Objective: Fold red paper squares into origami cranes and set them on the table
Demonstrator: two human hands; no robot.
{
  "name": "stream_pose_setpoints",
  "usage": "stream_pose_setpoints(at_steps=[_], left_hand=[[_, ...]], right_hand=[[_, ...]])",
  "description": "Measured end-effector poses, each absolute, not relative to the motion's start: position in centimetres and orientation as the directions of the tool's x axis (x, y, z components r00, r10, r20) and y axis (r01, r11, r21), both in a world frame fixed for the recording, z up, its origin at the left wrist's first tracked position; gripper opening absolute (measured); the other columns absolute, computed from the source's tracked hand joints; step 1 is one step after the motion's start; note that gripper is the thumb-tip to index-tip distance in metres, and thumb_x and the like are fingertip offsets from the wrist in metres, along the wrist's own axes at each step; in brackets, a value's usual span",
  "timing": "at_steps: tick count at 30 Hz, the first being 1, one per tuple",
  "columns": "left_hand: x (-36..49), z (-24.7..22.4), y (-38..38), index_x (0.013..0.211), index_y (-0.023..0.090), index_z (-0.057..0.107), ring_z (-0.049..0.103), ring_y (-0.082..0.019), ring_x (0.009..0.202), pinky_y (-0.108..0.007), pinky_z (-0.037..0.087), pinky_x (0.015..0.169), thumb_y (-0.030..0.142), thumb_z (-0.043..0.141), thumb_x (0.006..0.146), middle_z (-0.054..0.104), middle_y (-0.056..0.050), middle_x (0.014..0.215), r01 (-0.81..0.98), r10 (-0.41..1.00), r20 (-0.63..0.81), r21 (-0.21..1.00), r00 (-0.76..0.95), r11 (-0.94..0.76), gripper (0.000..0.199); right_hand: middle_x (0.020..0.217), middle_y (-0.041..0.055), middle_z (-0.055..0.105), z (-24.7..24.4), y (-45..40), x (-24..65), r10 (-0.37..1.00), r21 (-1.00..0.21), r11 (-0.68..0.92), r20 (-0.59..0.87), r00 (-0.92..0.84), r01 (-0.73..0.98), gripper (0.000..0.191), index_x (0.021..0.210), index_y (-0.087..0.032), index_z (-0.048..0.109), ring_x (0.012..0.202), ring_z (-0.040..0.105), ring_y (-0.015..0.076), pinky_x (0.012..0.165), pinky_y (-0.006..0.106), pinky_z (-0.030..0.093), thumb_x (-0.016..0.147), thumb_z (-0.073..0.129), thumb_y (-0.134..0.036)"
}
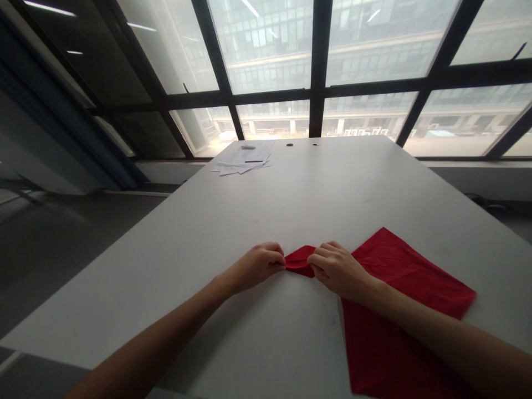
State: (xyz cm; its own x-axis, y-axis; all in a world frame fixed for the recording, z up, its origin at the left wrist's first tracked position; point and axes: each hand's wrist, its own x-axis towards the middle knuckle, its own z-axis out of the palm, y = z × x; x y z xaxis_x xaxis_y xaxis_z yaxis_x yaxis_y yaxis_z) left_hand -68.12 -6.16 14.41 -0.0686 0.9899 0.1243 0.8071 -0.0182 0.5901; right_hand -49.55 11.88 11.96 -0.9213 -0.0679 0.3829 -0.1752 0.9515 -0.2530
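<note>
A small folded red piece (300, 260), of thin paper or cloth, is stretched between my two hands just above or on the white table. My left hand (266, 261) is closed, pinching its left end between thumb and fingers. At the other end, my right hand (334, 267) grips it with curled fingers that cover part of it. A larger creased red sheet (407, 266) of similar material lies under and beside my right forearm. Whether the two red pieces join behind my right hand is hidden.
The white table (332, 194) reaches toward the windows. Several loose white papers (241, 165) lie at its far left, with a dark pen-like strip (254, 161) on them. Two small dark spots, one a round disc (290, 144), sit near the far edge.
</note>
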Motion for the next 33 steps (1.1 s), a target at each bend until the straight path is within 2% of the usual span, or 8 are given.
stream_pose_setpoints(at_steps=[8, 17, 19, 21, 23, 25, 29, 33], left_hand=[[-68.2, 14.3, -5.9, 0.082, 0.018, 0.074, 0.057, -0.011, 0.074, -0.021, 0.043, 0.067, 0.023, 0.065, 0.088, 0.063, -0.003, 0.092, 0.747, 0.979, 0.089, 0.660, -0.185, 0.082, 0.012], [-67.7, 13.7, -5.8, 0.076, 0.017, 0.069, 0.057, -0.011, 0.066, -0.023, 0.046, 0.062, 0.024, 0.065, 0.087, 0.065, -0.003, 0.088, 0.761, 0.960, 0.077, 0.627, -0.270, 0.164, 0.014], [-66.8, 14.2, -6.3, 0.088, 0.018, 0.071, 0.063, -0.016, 0.079, -0.027, 0.051, 0.073, 0.023, 0.059, 0.092, 0.068, -0.005, 0.093, 0.833, 0.958, 0.142, 0.535, -0.251, 0.139, 0.013], [-65.2, 14.7, -6.8, 0.112, 0.019, 0.068, 0.062, -0.022, 0.108, -0.038, 0.048, 0.096, 0.020, 0.049, 0.098, 0.069, -0.008, 0.113, 0.929, 0.947, 0.258, 0.360, -0.192, 0.091, 0.024], [-63.4, 14.8, -7.3, 0.137, 0.017, 0.053, 0.046, -0.026, 0.134, -0.046, 0.035, 0.112, 0.021, 0.042, 0.101, 0.055, -0.012, 0.142, 0.979, 0.949, 0.295, 0.196, -0.111, 0.054, 0.038], [-61.7, 14.4, -7.6, 0.147, 0.014, 0.041, 0.030, -0.029, 0.146, -0.050, 0.025, 0.119, 0.038, 0.044, 0.101, 0.038, -0.014, 0.155, 0.993, 0.961, 0.262, 0.104, -0.085, 0.060, 0.052], [-59.8, 12.7, -7.8, 0.154, 0.010, 0.026, 0.017, -0.030, 0.151, -0.051, 0.012, 0.123, 0.067, 0.037, 0.094, 0.025, -0.016, 0.160, 0.996, 0.984, 0.168, 0.077, -0.054, 0.041, 0.084], [-59.2, 11.6, -7.9, 0.156, 0.007, 0.019, 0.010, -0.030, 0.151, -0.048, 0.013, 0.123, 0.077, 0.034, 0.088, 0.016, -0.018, 0.162, 0.989, 0.987, 0.127, 0.128, -0.094, 0.078, 0.098]], right_hand=[[0.083, 0.0027, 0.064, 11.8, 11.9, -49.6, -0.039, -0.237, 0.962, 0.372, -0.927, -0.136, 0.017, 0.093, -0.018, 0.065, 0.080, 0.052, 0.0173, 0.081, 0.031, 0.036, 0.093, 0.052, -0.007], [0.089, 0.0059, 0.061, 11.6, 12.0, -49.3, -0.079, -0.061, 0.992, 0.360, -0.930, -0.107, 0.015, 0.089, -0.018, 0.065, 0.081, 0.050, 0.0194, 0.078, 0.032, 0.037, 0.091, 0.055, -0.007], [0.089, 0.0056, 0.061, 11.4, 12.0, -49.4, -0.102, -0.022, 0.993, 0.366, -0.925, -0.118, 0.016, 0.089, -0.018, 0.065, 0.080, 0.049, 0.0197, 0.078, 0.033, 0.037, 0.092, 0.053, -0.007], [0.089, 0.0055, 0.061, 11.3, 12.1, -49.4, -0.113, -0.002, 0.992, 0.370, -0.922, -0.122, 0.016, 0.090, -0.019, 0.065, 0.081, 0.049, 0.0202, 0.077, 0.034, 0.037, 0.093, 0.052, -0.008], [0.089, 0.0054, 0.061, 11.3, 12.1, -49.4, -0.112, 0.002, 0.993, 0.373, -0.921, -0.121, 0.015, 0.090, -0.019, 0.064, 0.081, 0.049, 0.0203, 0.077, 0.035, 0.037, 0.093, 0.052, -0.009], [0.089, 0.0055, 0.060, 11.2, 12.0, -49.4, -0.110, -0.004, 0.993, 0.375, -0.920, -0.120, 0.014, 0.089, -0.018, 0.064, 0.080, 0.049, 0.0203, 0.077, 0.035, 0.038, 0.093, 0.053, -0.009], [0.088, 0.0062, 0.060, 11.3, 12.0, -49.2, -0.109, -0.011, 0.993, 0.364, -0.925, -0.121, 0.013, 0.088, -0.018, 0.064, 0.080, 0.049, 0.0210, 0.075, 0.035, 0.039, 0.092, 0.055, -0.010], [0.086, 0.0066, 0.059, 11.3, 12.0, -49.1, -0.121, -0.021, 0.990, 0.376, -0.919, -0.139, 0.014, 0.087, -0.018, 0.064, 0.079, 0.048, 0.0211, 0.073, 0.035, 0.040, 0.092, 0.054, -0.009]])
